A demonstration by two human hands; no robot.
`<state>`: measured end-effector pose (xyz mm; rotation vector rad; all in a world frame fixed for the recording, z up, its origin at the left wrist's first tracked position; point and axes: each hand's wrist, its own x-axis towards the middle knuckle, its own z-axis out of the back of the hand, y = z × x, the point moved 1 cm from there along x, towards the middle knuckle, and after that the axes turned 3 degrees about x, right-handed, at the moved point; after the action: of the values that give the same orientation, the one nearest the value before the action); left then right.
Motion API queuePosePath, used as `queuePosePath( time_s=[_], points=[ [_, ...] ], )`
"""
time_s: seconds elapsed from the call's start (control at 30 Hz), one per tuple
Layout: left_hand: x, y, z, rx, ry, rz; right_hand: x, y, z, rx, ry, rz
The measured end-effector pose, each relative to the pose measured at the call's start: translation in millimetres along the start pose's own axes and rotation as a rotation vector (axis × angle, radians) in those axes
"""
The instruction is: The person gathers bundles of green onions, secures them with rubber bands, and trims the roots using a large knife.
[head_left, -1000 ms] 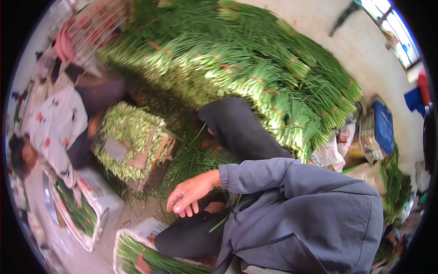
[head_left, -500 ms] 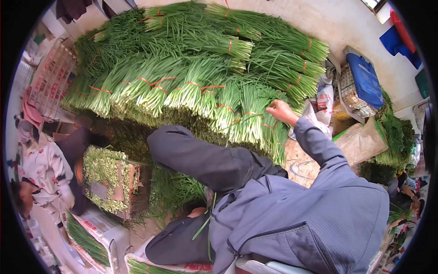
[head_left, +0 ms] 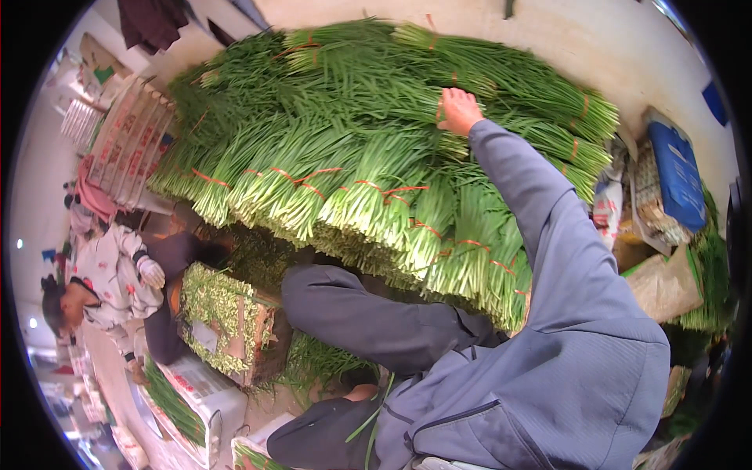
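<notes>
A large pile of green garlic chives [head_left: 274, 149] lies in stacked bundles, with orange bands and pale cut ends toward me. My right hand [head_left: 458, 111] reaches over the front row, its fingers curled around the pale banded end of one chive bundle [head_left: 403, 98] in the upper layer. Part of that bundle is covered by the hand. Beneath my outstretched sleeve lie the front-row bundles [head_left: 470, 258]. My left hand does not appear. A few loose chive blades [head_left: 372, 423] hang on my jacket.
Left of my knees stands a box [head_left: 270, 345] topped with cut pale trimmings. Beyond it another person [head_left: 117, 274] sits near a white crate [head_left: 200, 392] of chives. A blue container [head_left: 677, 176] stands at right, by a plastic bag [head_left: 666, 286]. A wall rises behind the pile.
My right hand has moved from the right end of the front row up and farther back onto an upper bundle. The view has shifted, and the other person's arm has moved.
</notes>
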<state>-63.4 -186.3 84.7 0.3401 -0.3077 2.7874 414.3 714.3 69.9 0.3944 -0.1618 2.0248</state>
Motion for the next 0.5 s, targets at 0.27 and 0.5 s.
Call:
queuePosePath(
  time_s=[0.27,0.5],
  points=[
    [-32.8,46.4,44.1,0.12,-0.039,0.059,33.2,5.3,-51.6,-0.164,0.289,-0.061],
    [-12.8,43.5,79.3,-0.142,0.487,-0.302,19.5,40.1,-0.2,0.035,0.531,-0.153]
  ],
)
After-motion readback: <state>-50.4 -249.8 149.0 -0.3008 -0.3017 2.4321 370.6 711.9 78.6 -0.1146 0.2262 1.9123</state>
